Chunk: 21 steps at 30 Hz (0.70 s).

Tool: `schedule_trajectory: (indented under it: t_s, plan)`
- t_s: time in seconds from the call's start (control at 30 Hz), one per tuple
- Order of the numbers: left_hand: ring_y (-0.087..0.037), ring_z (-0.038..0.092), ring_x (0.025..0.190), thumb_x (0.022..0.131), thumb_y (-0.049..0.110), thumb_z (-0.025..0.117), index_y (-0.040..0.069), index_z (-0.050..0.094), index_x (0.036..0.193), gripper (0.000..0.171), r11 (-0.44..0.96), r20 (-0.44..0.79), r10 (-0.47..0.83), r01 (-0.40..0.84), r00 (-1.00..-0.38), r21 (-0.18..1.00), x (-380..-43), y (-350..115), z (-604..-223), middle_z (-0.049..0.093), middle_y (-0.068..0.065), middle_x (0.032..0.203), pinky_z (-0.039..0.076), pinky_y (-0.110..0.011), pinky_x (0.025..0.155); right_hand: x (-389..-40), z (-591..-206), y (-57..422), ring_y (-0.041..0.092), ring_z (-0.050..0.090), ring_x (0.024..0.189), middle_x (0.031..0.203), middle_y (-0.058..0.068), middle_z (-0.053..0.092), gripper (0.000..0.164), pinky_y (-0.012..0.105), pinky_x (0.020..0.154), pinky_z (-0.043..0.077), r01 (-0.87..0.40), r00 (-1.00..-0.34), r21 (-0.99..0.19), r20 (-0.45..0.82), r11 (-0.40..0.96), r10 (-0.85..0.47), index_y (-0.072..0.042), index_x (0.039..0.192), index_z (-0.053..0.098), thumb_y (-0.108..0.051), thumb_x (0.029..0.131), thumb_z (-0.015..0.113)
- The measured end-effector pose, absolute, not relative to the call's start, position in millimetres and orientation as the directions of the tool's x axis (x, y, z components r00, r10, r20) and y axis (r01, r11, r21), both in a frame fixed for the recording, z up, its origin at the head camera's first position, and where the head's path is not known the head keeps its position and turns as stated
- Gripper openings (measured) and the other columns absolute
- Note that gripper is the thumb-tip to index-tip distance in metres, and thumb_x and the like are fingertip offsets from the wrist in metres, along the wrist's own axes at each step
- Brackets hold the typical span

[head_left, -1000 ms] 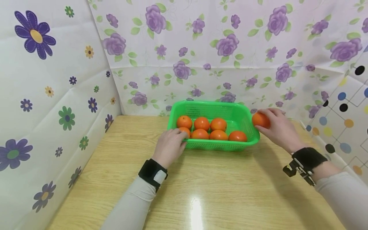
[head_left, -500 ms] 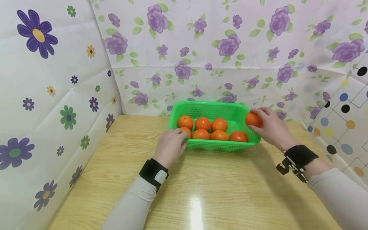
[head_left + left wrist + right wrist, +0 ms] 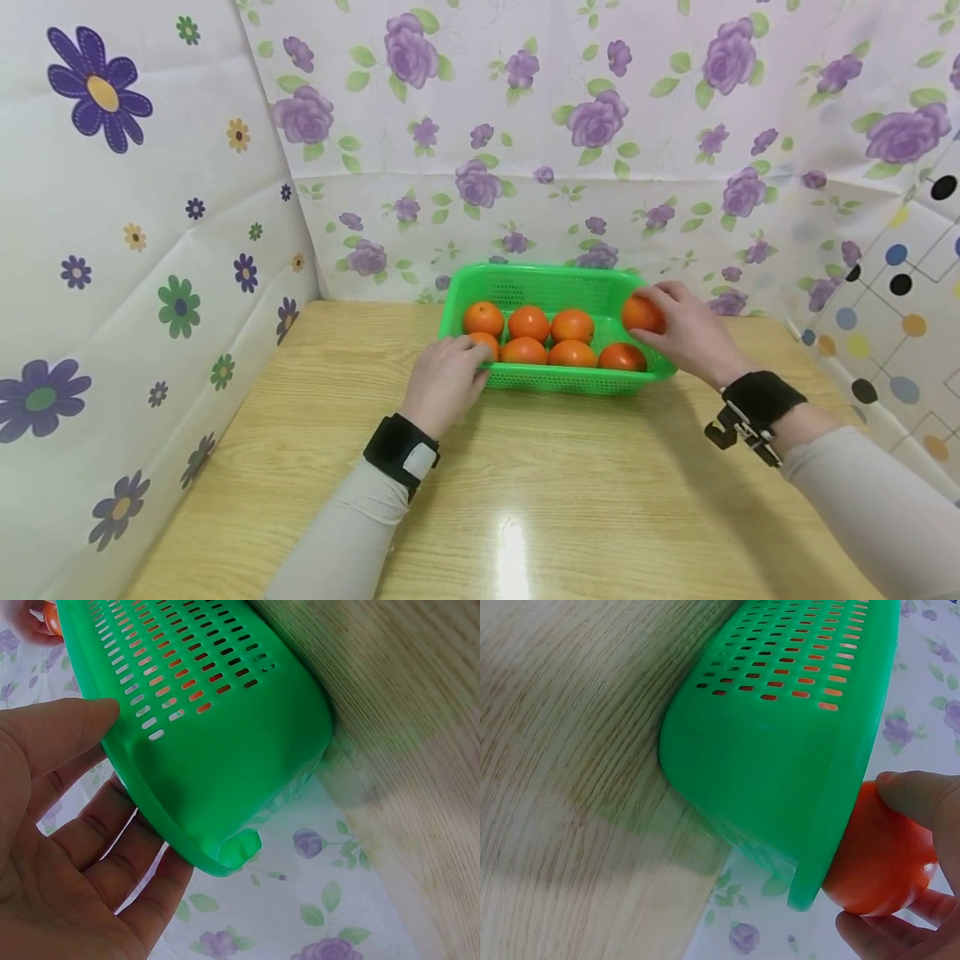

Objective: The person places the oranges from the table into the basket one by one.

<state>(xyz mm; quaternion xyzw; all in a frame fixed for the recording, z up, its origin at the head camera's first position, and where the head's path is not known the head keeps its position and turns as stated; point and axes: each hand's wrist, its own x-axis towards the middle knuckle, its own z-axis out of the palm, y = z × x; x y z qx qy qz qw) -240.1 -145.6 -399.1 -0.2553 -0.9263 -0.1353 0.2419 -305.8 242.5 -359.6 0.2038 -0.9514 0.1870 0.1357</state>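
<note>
A green plastic basket (image 3: 577,379) with slotted sides stands on the table and holds several oranges (image 3: 572,353) in two rows. My left hand (image 3: 444,379) grips the rim at its near left corner; in the left wrist view the thumb (image 3: 71,727) lies on the rim's outer side and the fingers reach behind it. My right hand (image 3: 693,333) holds one orange (image 3: 642,315) between thumb and fingers, over the basket's right end. In the right wrist view this held orange (image 3: 881,855) shows partly behind the basket's rim.
The wooden table (image 3: 585,483) extends in front of the basket. A flowered sheet (image 3: 525,125) hangs close behind it. Patterned sheets also stand at the left (image 3: 150,333) and right (image 3: 892,333) sides.
My right hand has moved left with its orange, from beyond the basket's right rim to over its right end. The left hand stays on the rim.
</note>
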Motion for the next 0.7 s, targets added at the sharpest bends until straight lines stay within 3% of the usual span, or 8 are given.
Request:
schedule_trajectory:
  t_s: [0.33,0.7]
  plan:
    - [-0.026,0.069,0.087,0.092,0.011,0.091,0.015,0.081,0.106,0.018,0.83,0.526,0.409,0.543,-0.746,0.125,-241,-146,-401,0.077,-0.004,0.102,0.057,-0.04,0.078,-318,-370,235,0.049,0.066,0.111,0.146,0.029,0.053,0.061,0.064,0.085,0.058,-0.439,-0.885,-0.29,0.302,0.851,-0.354,-0.009,0.151,0.061,-0.026,0.099,0.086]
    - [-0.028,0.069,0.085,0.092,0.01,0.091,0.016,0.08,0.103,0.017,0.819,0.548,0.407,0.558,-0.73,0.134,-242,-146,-401,0.075,-0.003,0.098,0.056,-0.043,0.075,-323,-370,227,0.051,0.065,0.117,0.151,0.031,0.05,0.061,0.066,0.091,0.057,-0.43,-0.897,-0.279,0.24,0.859,-0.371,-0.008,0.154,0.058,-0.025,0.101,0.083]
